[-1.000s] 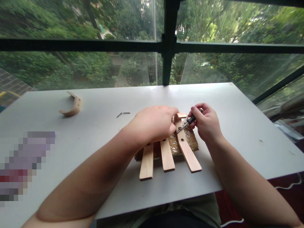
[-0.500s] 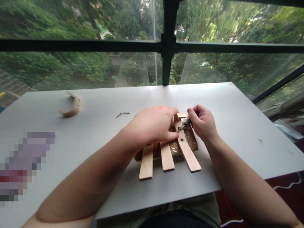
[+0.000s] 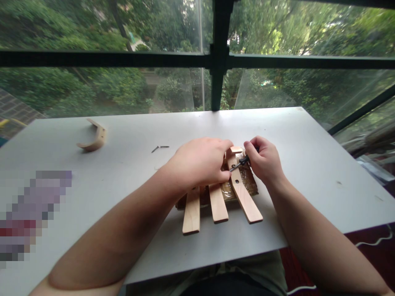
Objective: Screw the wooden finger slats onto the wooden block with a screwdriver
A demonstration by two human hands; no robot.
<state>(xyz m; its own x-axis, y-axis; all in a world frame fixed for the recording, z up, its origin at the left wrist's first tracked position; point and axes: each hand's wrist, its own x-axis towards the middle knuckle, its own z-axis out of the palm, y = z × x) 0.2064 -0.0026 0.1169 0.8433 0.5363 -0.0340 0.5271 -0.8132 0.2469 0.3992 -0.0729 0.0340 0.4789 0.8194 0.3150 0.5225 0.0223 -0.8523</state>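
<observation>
My right hand (image 3: 264,158) is closed round the dark handle of a screwdriver (image 3: 243,160), its shaft slanting down to the left. The tip ends at the left edge of the rightmost wooden hook (image 3: 247,201), near its upper screw hole. Over the middle of the work lies my left hand (image 3: 205,162), its fingers and thumb gripping that hook's left side, the thumb by the tip. Two more wooden hooks, a middle one (image 3: 219,205) and a left one (image 3: 191,213), are partly hidden beneath this hand. All three lie across a brown, tape-wrapped block (image 3: 248,181).
A loose curved wooden hook (image 3: 98,139) rests at the back left of the white table (image 3: 308,164). Two screws (image 3: 159,147) lie left of my hand. A blurred-out patch (image 3: 37,213) covers something at the left. Windows with a dark frame (image 3: 217,61) stand behind the table.
Very little differs. The hooks and block sit slightly farther right in view, and my left thumb has shifted a touch to the left. The screwdriver keeps its slant.
</observation>
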